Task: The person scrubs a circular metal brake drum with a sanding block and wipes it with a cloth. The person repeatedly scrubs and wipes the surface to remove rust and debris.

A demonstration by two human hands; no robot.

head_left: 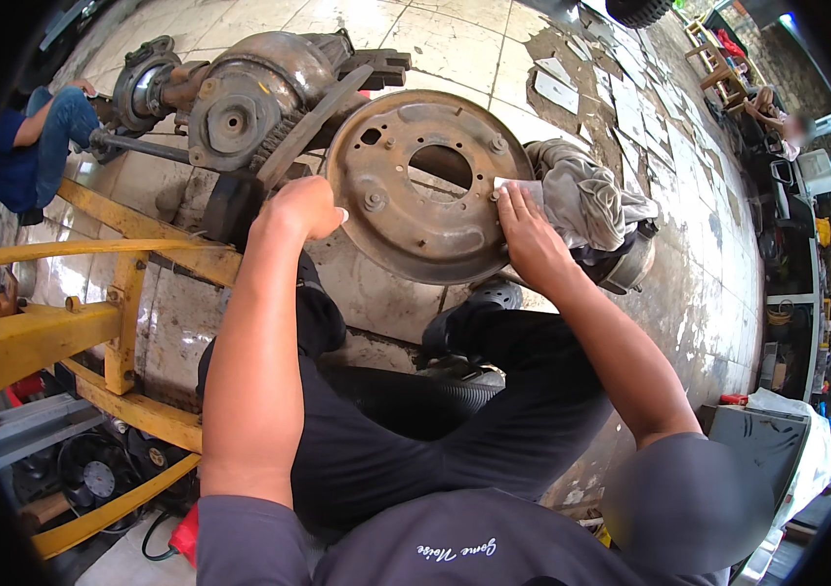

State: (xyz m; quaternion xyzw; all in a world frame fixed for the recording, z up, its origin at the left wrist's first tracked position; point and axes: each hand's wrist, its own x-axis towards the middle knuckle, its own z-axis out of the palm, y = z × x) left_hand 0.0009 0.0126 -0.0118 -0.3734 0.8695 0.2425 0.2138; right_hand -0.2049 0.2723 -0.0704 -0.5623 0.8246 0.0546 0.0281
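Note:
A round, rusty brake backing plate (406,230) stands tilted in front of me, with a large centre hole and several smaller holes and studs. My left hand (300,208) is closed at its left rim, thumb toward the plate's face; the fingers behind the edge are partly hidden. On the right side of the plate, my right hand (533,234) presses a small pale sheet (518,186), perhaps sandpaper, against the metal with its fingers close together. A crumpled grey cloth (581,195) lies just beyond that hand, draped over a metal part (627,269).
A rusty axle housing (259,98) lies on the tiled floor at the back left, and a person (40,146) crouches beside it. Yellow metal frame rails (44,342) run along my left. Flat scraps (557,91) litter the far floor. Shelving (806,293) lines the right.

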